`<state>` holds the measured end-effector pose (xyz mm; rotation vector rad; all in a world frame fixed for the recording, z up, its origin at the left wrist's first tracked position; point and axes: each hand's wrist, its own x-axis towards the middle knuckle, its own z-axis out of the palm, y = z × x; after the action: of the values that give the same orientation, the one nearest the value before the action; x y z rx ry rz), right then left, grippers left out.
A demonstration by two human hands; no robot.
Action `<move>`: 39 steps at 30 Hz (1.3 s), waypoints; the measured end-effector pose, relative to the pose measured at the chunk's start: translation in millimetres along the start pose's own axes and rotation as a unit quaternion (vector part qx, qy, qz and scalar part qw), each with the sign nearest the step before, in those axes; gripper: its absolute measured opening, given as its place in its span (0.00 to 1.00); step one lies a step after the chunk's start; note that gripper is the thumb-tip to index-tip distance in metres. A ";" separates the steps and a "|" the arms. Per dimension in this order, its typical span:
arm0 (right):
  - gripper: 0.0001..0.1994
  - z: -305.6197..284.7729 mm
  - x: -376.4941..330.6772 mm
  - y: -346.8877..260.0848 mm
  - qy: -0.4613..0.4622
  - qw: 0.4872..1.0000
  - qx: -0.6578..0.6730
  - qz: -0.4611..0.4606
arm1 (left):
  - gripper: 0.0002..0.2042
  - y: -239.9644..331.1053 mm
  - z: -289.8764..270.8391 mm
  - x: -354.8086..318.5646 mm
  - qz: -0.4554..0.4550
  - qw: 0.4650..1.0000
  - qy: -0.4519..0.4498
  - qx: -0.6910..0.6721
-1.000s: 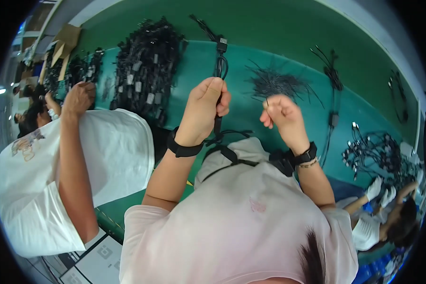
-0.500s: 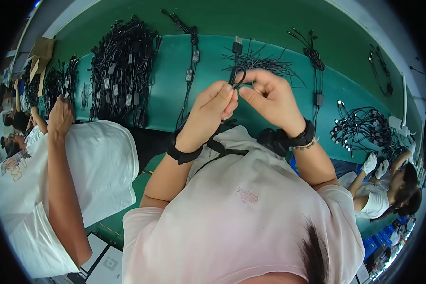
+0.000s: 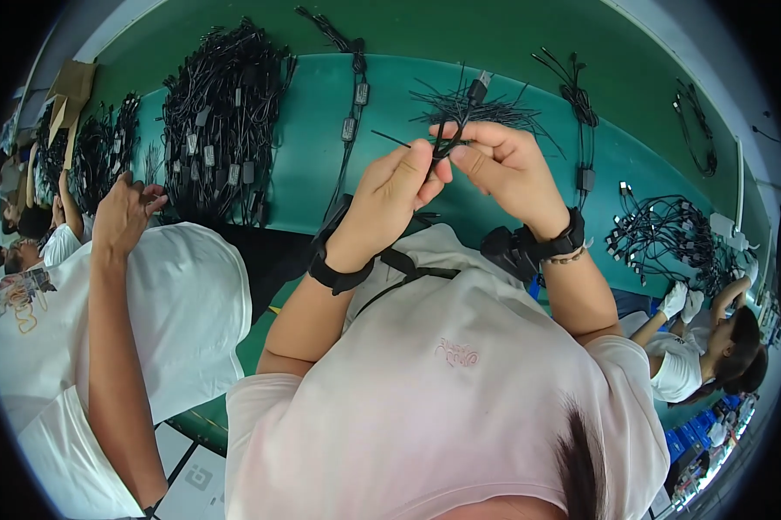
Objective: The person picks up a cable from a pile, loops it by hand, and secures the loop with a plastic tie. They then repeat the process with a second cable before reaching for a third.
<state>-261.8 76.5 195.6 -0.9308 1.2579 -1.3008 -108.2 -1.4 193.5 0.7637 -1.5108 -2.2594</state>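
A black USB cable is bunched between my two hands above the green table, its metal-tipped plug pointing up and to the right. My left hand is closed on the bundle, thumb on top. Fingers of my right hand pinch the same bundle from the other side. From beside my left thumb a thin black tie sticks out to the left; where it runs within the bundle is hidden by my fingers. Just beyond lies a loose pile of thin black ties.
A large heap of black cables lies at left, with one bundled cable beside it. Another bundled cable and a pile of cables are at right. Co-workers sit on both sides; one's bare hand is at left.
The plug has swung from upright to a rightward tilt. The thin tie now shows at left, and my right fingers have closed in on the bundle. The left co-worker's hand has opened out slightly.
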 end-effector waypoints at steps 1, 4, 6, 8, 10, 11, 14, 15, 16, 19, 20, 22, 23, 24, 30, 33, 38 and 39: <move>0.11 -3.1 2.0 0.9 -0.015 1.000 -0.004 0.002 | 0.19 1.8 -1.5 0.0 -0.014 1.000 -0.018 -0.012; 0.10 -9.5 6.0 4.8 -0.046 0.999 -0.014 -0.023 | 0.18 6.0 -7.2 -1.9 -0.052 0.995 -0.059 -0.056; 0.10 -13.6 9.0 7.7 -0.080 0.993 -0.028 -0.077 | 0.18 8.5 -8.0 -1.7 -0.072 0.991 -0.080 -0.078; 0.10 -19.9 18.0 5.4 -0.112 0.987 -0.044 -0.103 | 0.16 11.6 -7.6 -1.2 -0.093 0.985 -0.118 -0.086; 0.11 -24.3 24.0 -1.4 -0.177 0.968 -0.078 -0.158 | 0.15 10.9 -9.1 -1.8 -0.105 0.981 -0.137 -0.091; 0.11 -23.4 24.1 -6.3 -0.176 0.969 -0.077 -0.157 | 0.15 8.0 -11.1 -2.4 -0.103 0.978 -0.159 -0.086; 0.12 -19.2 28.4 -22.4 -0.243 0.954 -0.103 -0.140 | 0.13 5.2 -14.0 -2.8 -0.096 0.971 -0.203 -0.077; 0.12 -20.2 29.0 -24.6 -0.243 0.954 -0.103 -0.140 | 0.13 6.0 -13.9 -3.5 -0.096 0.968 -0.215 -0.086; 0.11 -21.3 29.9 -26.2 -0.247 0.940 -0.142 -0.187 | 0.13 6.7 -13.7 -4.3 -0.097 0.964 -0.227 -0.095; 0.11 -20.4 32.0 -29.2 -0.255 0.898 -0.219 -0.284 | 0.13 9.0 -13.8 -5.4 -0.099 0.958 -0.237 -0.130; 0.11 -18.1 30.2 -29.8 -0.246 0.909 -0.199 -0.273 | 0.13 9.6 -13.7 -5.8 -0.101 0.953 -0.237 -0.157; 0.10 -13.0 24.5 -30.1 -0.226 0.929 -0.157 -0.249 | 0.13 9.4 -13.3 -7.1 -0.103 0.949 -0.235 -0.184; 0.10 -12.7 22.6 -30.6 -0.227 0.928 -0.157 -0.250 | 0.12 9.4 -13.9 -6.0 -0.107 0.940 -0.233 -0.227; 0.09 -13.7 19.3 -30.7 -0.196 0.937 -0.177 -0.227 | 0.12 9.0 -14.2 -5.1 -0.110 0.928 -0.230 -0.271; 0.05 -13.9 13.3 -30.2 -0.120 0.985 -0.121 0.012 | 0.11 5.5 -7.0 -3.9 -0.065 0.927 -0.129 -0.345; 0.05 -13.7 12.5 -30.7 -0.108 0.989 -0.098 0.010 | 0.10 0.7 -7.1 -4.4 -0.028 0.937 -0.125 -0.325; 0.06 -6.9 15.1 -32.2 -0.089 0.988 -0.122 -0.026 | 0.08 -0.8 -2.6 -10.5 0.040 0.952 -0.074 -0.296; 0.06 -5.2 13.2 -31.8 -0.074 0.990 -0.119 -0.024 | 0.08 -1.9 -2.0 -10.0 0.046 0.955 -0.062 -0.286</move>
<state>-273.9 61.1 224.3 -1.2100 1.2981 -1.1114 -98.9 3.2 193.8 0.3740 -0.8262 -2.5165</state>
